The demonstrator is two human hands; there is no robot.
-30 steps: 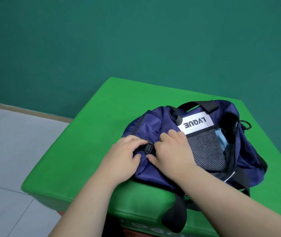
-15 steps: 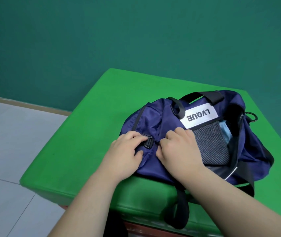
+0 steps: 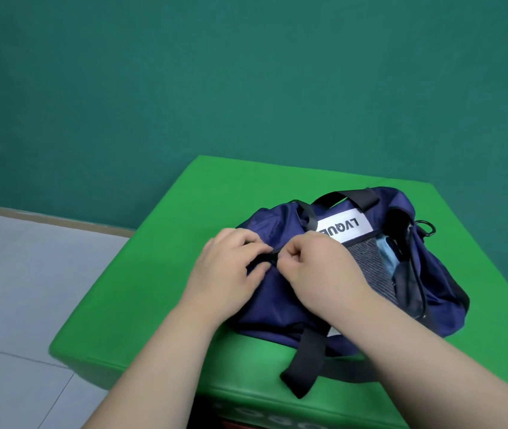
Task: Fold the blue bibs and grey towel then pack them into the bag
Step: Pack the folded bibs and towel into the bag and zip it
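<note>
On top of the green padded table (image 3: 160, 274), toward its 3 o'clock side, lies the navy bag (image 3: 271, 308), and both of the person's arms reach onto it from 6 o'clock. The left hand (image 3: 228, 267) sits on the bag's 9 o'clock end with its fingers curled, thumb and fingertips pinching a small black fitting (image 3: 273, 258) on the top of the bag. The right hand (image 3: 317, 267) meets it from the 3 o'clock side, knuckles up and fingers tucked in, pinching the same fitting, so the two hands nearly touch.

Just at 3 o'clock of the right hand the bag's mouth gapes. The grey towel (image 3: 367, 264) lies inside it, and the blue bibs (image 3: 385, 252) are tucked in against the towel's 3 o'clock edge. At 12 o'clock of the right hand a white label (image 3: 342, 227) reads upside down. A black strap (image 3: 305, 363) trails off the table's 6 o'clock edge.
</note>
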